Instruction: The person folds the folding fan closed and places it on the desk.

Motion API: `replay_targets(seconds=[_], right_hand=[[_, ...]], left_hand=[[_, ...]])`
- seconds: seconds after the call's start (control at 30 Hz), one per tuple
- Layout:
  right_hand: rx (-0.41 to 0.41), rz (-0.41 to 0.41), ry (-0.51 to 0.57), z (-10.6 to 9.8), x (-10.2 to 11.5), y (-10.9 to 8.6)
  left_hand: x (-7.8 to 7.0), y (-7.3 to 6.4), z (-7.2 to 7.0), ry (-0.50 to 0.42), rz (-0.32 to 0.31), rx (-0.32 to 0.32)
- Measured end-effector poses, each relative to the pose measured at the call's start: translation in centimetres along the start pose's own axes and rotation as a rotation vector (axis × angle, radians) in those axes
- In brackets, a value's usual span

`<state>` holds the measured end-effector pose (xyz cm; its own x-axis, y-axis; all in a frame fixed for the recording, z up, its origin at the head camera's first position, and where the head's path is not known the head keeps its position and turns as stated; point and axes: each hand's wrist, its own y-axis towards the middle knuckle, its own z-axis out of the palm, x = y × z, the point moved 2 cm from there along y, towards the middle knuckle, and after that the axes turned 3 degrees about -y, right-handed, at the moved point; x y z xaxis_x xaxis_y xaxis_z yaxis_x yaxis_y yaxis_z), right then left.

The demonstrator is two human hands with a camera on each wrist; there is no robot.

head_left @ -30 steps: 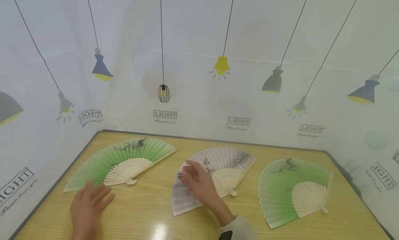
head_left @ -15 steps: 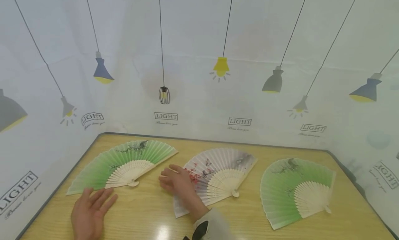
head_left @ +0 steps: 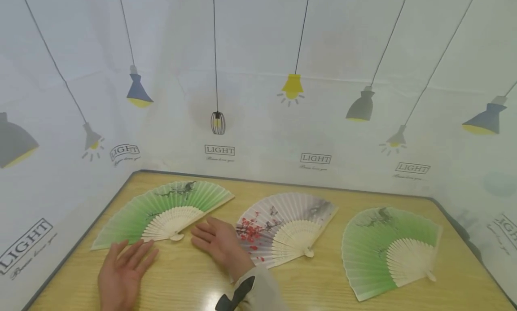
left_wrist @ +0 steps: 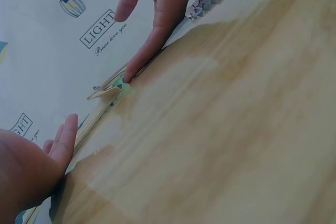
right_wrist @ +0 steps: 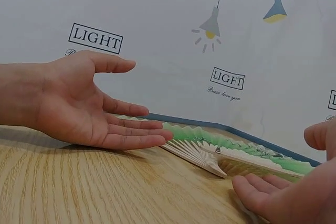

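Three spread folding fans lie on the wooden table. A green folding fan (head_left: 133, 216) with a dark branch print is at the left. My left hand (head_left: 121, 275) rests at its near edge, palm turned inward, fingers straight and holding nothing. The middle fan is a grey-white folding fan (head_left: 282, 212) with red blossoms. My right hand (head_left: 218, 241) is low over the table between these two fans, fingers extended, its wrist and sleeve covering the middle fan's lower left corner. In the right wrist view both hands flank the left fan's pale ribs (right_wrist: 194, 153).
Another green folding fan (head_left: 363, 252) lies on the right side of the table (head_left: 173, 284). White sheeting (head_left: 258, 46) printed with lamps and the word LIGHT stands around the table's back and sides. A dark edge strip (head_left: 282, 185) borders the tabletop.
My right hand has moved left and down from over the middle fan toward the left fan, uncovering the red blossoms. My left hand has shifted slightly. The fans stay in place.
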<state>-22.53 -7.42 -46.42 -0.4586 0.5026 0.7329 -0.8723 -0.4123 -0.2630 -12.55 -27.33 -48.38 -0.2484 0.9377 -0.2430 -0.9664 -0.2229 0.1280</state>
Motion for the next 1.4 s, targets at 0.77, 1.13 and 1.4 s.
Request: replay_targets(seconds=[0.77, 1.13, 1.4], right_hand=[[-0.278, -0.093, 0.041, 2.3, -0.7, 1.3], [-0.342, -0.206, 0.107, 2.5, -0.4, 0.8], [-0.335, -0.248, 0.097, 1.8, 0.6, 0.1]], left_hand=[[0.3, -0.1, 0.6, 0.099, 0.004, 0.045], [0.4, 0.0, 0.4, 0.205, 0.028, 0.0], [1.1, 1.7, 1.0, 0.164, -0.05, 0.0]])
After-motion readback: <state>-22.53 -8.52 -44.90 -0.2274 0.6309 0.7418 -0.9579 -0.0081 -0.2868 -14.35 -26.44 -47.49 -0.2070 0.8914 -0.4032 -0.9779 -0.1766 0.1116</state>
